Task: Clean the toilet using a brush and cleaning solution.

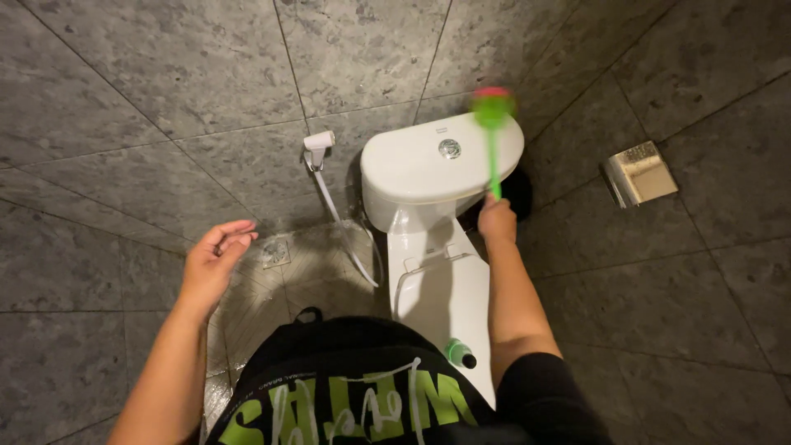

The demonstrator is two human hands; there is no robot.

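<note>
My right hand (pixel 497 222) grips the lower end of a green toilet brush (pixel 493 144) and holds it upright, its blurred green and red head raised over the right side of the white cistern (pixel 420 165). Below the cistern the white toilet lid (pixel 437 288) is down. My left hand (pixel 216 257) hangs out to the left, fingers loosely apart, holding nothing, above the floor drain (pixel 276 253). A green bottle with a dark cap (pixel 460 353) pokes out near my waist, against the toilet lid.
A white bidet sprayer (pixel 319 142) hangs on the grey tiled wall left of the cistern, its hose (pixel 346 239) trailing down. A metal paper holder (pixel 638 172) is fixed to the right wall. A dark bin (pixel 517 191) sits behind the cistern's right side.
</note>
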